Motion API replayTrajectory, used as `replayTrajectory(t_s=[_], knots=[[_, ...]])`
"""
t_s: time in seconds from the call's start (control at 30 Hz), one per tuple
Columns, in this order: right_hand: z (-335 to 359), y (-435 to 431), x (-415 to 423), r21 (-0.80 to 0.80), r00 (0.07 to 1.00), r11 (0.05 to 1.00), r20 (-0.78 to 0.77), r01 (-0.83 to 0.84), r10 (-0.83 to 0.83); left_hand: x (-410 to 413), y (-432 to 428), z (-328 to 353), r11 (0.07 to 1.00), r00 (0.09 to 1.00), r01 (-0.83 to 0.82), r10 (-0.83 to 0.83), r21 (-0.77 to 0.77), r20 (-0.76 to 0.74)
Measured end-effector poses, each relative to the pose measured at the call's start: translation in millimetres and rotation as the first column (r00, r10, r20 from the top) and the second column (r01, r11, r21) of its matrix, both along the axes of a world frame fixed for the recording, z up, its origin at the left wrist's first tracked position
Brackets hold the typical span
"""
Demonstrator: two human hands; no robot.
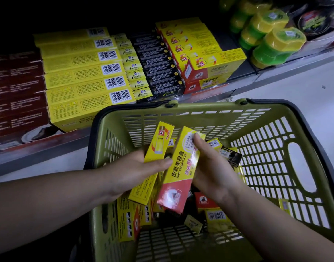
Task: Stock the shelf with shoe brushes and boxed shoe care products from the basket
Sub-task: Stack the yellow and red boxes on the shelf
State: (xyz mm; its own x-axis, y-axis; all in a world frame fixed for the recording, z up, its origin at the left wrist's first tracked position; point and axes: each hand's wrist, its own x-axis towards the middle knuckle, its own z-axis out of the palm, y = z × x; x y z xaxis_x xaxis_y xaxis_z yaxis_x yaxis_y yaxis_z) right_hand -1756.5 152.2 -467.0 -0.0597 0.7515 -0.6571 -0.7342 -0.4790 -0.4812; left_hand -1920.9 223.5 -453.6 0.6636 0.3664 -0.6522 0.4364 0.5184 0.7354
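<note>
Head view: an olive-green basket (219,107) with a dark rim and slotted walls sits on pale floor (304,87), against the front edge of the shelf (294,62). Two hands work over its middle, one box in each.

Left hand (135,167): wrapped round a slim yellow box (159,140), thumb across the front face, fingers behind. The box stands near upright, top end toward the basket's far wall. Its face carries a red logo and a pictured tube. The lower end shows below the hand.

Right hand (211,167): grips a yellow-and-red box (181,165), thumb pressed on the upper face, fingers hidden behind. Print reads "SHOE CREAM POLISH" beside black characters. The bottom end is red with a blurred emblem. The two held boxes sit just beside each other, tilted alike.

Loose boxes (216,216) on the basket floor: at least six, mostly yellow, some with barcodes. One black box lies toward the far wall, and one long yellow box lies in the near-left corner. Exact count cannot be told, as the hands cover the heap.

Shelf, left edge to right:
- dark red boxes (16,82), about five rows
- long yellow boxes (77,74), six barcodes showing
- black boxes (158,67), about eight rows
- a yellow-and-red stack (206,61) at the front edge
- round green-and-yellow tubs (276,42), at least four
</note>
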Motion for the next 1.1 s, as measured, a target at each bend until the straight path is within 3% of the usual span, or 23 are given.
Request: replayTrajectory(t_s=[0.2, 0.37, 0.43, 0.6, 0.77, 0.93, 1.1], knots=[[2.8, 8.2, -10.1, -0.018, 1.000, 1.000, 0.000, 0.023, -0.023, 0.1, 0.5, -5.1, 0.999, 0.999, -0.030, 0.031, 0.030, -0.008], [8.4, 3.0, -10.9, 0.198, 0.998, 0.979, -0.023, -0.057, 0.063, -0.5, 2.0, -6.7, 0.999, 0.999, -0.031, 0.032, 0.041, -0.027], [6.2, -0.8, -10.4, 0.206, 0.999, 0.978, -0.011, -0.041, 0.044, -0.4, 2.6, -6.3, 0.997, 0.998, -0.054, 0.056, 0.047, -0.042], [-1.5, -0.9, -15.3, 0.146, 0.976, 0.988, 0.219, -0.042, 0.009, -0.1, 2.3, -5.3, 0.995, 0.994, -0.095, 0.096, 0.021, -0.051], [-2.9, 4.5, -14.1, 0.082, 0.970, 0.997, 0.243, -0.005, -0.015, 2.8, 2.3, -4.9, 0.996, 0.996, -0.078, 0.076, -0.036, -0.054], [-3.1, 9.5, -3.6, -0.095, 0.982, 0.994, 0.186, 0.061, -0.042, 0.4, 3.8, -5.3, 0.988, 0.988, -0.139, 0.134, -0.073, -0.072], [-8.0, 9.6, -7.8, -0.046, 0.980, 0.998, 0.196, 0.033, -0.023, 0.8, 3.5, -2.9, 0.987, 0.991, -0.118, 0.110, -0.112, -0.073]])
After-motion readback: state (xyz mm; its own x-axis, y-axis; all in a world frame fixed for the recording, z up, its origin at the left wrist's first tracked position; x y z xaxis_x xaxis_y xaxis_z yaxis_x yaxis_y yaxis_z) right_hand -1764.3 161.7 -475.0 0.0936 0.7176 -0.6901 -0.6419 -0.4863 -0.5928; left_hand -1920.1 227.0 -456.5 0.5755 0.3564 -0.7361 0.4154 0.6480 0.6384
